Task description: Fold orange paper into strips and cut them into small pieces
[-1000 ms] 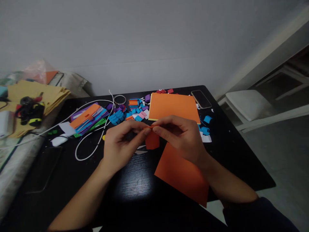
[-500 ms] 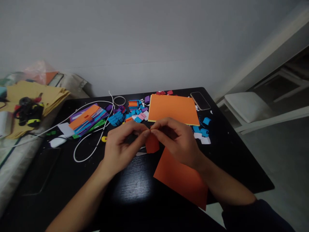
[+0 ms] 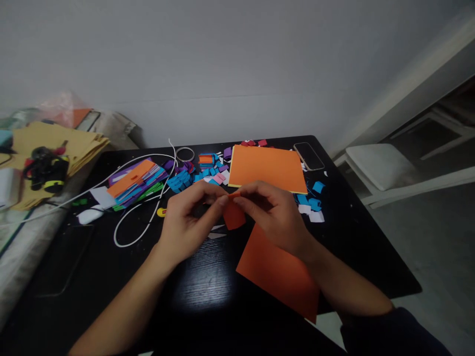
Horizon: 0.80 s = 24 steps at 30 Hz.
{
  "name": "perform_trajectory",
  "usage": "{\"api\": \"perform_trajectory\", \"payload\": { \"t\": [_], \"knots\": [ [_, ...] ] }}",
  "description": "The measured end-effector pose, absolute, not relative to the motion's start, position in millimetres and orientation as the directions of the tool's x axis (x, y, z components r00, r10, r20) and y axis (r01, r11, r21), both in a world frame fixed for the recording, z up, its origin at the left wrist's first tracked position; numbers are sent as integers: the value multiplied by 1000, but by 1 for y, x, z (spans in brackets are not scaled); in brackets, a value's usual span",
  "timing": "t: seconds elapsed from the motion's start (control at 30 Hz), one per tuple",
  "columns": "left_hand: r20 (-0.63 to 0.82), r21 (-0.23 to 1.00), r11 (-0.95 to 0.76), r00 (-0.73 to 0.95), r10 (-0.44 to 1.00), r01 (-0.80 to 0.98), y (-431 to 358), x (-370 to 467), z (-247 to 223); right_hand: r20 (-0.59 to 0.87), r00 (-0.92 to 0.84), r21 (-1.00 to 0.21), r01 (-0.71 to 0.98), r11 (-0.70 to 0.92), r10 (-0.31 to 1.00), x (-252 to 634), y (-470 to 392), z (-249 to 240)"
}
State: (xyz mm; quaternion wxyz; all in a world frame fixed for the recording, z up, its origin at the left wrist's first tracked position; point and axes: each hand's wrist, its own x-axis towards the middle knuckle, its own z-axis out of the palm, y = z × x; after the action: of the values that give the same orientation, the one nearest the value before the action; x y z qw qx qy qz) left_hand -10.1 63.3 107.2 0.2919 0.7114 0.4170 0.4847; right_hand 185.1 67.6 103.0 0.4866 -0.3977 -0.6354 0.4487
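Observation:
Between my hands hangs a small piece of orange paper (image 3: 234,216), its top edge pinched and looking folded. My left hand (image 3: 195,217) grips its upper left corner between thumb and index finger. On the opposite corner, my right hand (image 3: 270,212) has the same kind of pinch. A larger orange sheet (image 3: 276,277) lies on the table, partly beneath my right hand and forearm. Scissor blades (image 3: 217,235) poke out beside my left hand; the rest of them is hidden. Behind my hands rests a stack of orange paper (image 3: 267,168) with a yellow edge.
Colourful paper strips (image 3: 137,180), a white cable (image 3: 118,237) and a tape roll (image 3: 184,154) occupy the left of the black table (image 3: 352,252). Blue scraps (image 3: 314,203) and a phone (image 3: 308,156) lie at the right. A white stool (image 3: 380,165) stands beyond the table.
My fingertips have moved slightly apart along the top of the small orange paper, showing its upper edge. The paper is a little higher, and more of the scissor blades shows.

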Motion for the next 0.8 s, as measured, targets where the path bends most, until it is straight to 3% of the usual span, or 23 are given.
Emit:
{"api": "perform_trajectory", "payload": {
  "t": [0.13,0.33,0.6,0.8],
  "knots": [
    [450,822,-488,189,873,295,64,-9,105,276,-207,-947,109,302,939,185,66,104],
    [449,838,-467,132,884,282,63,-10,104,185,-283,-981,4,194,941,181,65,103],
    [338,864,-392,214,917,315,68,-15,108,292,-81,-955,27,295,953,185,70,104],
    [445,844,-475,167,880,251,67,-14,105,288,-127,-955,41,295,949,188,69,105]
  ]
}}
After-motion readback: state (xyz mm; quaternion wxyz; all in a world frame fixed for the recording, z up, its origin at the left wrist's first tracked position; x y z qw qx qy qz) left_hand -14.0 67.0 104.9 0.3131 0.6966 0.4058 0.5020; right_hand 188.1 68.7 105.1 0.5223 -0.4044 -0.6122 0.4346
